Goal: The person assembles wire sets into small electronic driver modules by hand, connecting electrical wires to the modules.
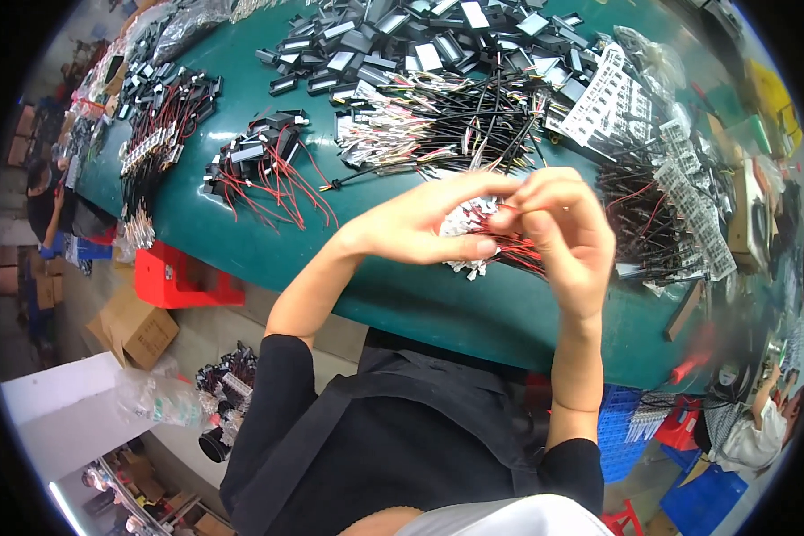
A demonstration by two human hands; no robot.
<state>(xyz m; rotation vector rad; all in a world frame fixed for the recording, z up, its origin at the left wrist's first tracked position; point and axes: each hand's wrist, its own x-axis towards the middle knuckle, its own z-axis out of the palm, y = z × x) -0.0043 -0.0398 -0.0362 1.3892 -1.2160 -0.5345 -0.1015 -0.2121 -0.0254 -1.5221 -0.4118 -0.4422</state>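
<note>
My left hand [411, 223] reaches in over a pile of white connectors [464, 219] with red wires [520, 253] at the near part of the table. Its thumb is stretched out, apart from the curved fingers, and the fingertips come up against my other hand. Just to the right, my right hand [576, 237] is raised with its thumb and fingertips pinched together on what looks like a thin red wire. The fingers partly hide that wire's ends. More red wires run beneath the right hand.
Black plastic housings [366, 49] are heaped at the back of the green table [268, 85]. In front of them lie black cables [482, 116] with bare coloured ends. A small group of red-wired housings [259, 152] sits left; white connector strips [598, 98] lie right. A red stool [174, 277] stands below.
</note>
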